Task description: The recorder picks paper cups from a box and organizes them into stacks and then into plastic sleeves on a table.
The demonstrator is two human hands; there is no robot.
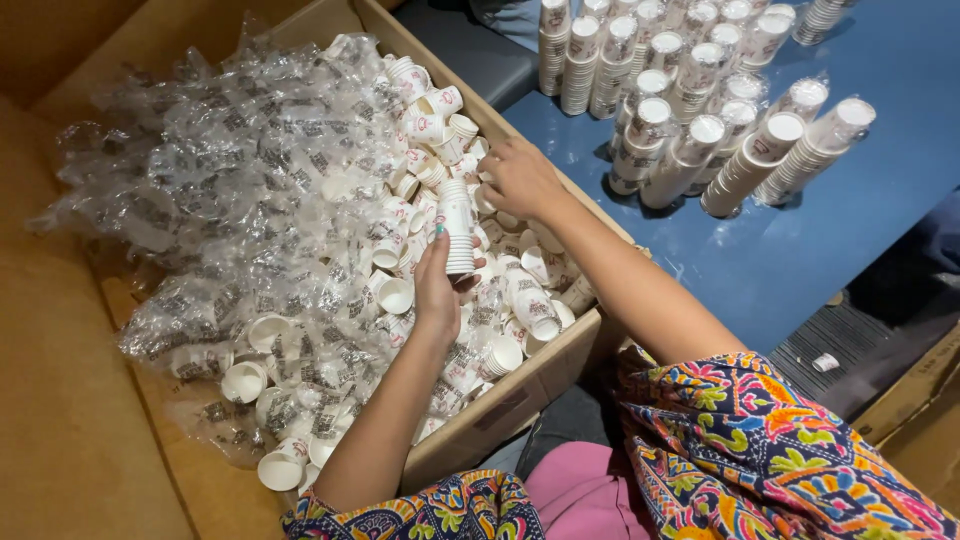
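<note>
We saw a big cardboard box, cut off at the left and top edges, whose loose paper cups were too many and too buried under crumpled clear plastic wrappers to count. To the far right, on a blue table, stood wrapped stacks of cups, about twenty, some cut off at the top. In the box, our left hand was clamped on one upright stack of nested cups, while our right hand lay curled on the loose cups, its grip hidden.
</note>
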